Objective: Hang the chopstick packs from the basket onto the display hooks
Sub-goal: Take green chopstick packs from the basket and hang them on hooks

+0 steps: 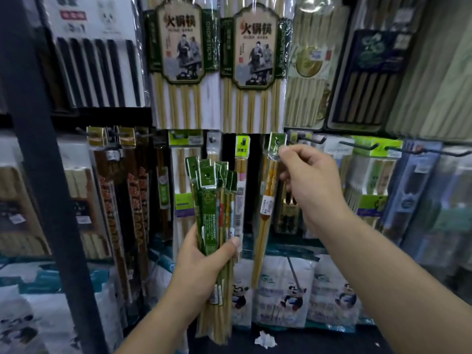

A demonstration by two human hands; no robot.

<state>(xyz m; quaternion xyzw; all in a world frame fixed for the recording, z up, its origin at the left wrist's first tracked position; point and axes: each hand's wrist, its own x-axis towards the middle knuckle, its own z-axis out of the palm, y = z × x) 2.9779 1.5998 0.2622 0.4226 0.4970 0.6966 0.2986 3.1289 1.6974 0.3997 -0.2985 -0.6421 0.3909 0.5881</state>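
My left hand grips a bundle of several chopstick packs with green header cards, held upright in front of the display. My right hand pinches the green header of a single chopstick pack, which hangs down slanting to the left. The header sits just left of the tip of a black display hook; I cannot tell whether the hook passes through its hole. The basket is out of view.
More black hooks jut out to the right, with hanging packs behind them. Large chopstick packs hang above. A dark shelf post runs down the left. Bagged goods with panda prints stand below.
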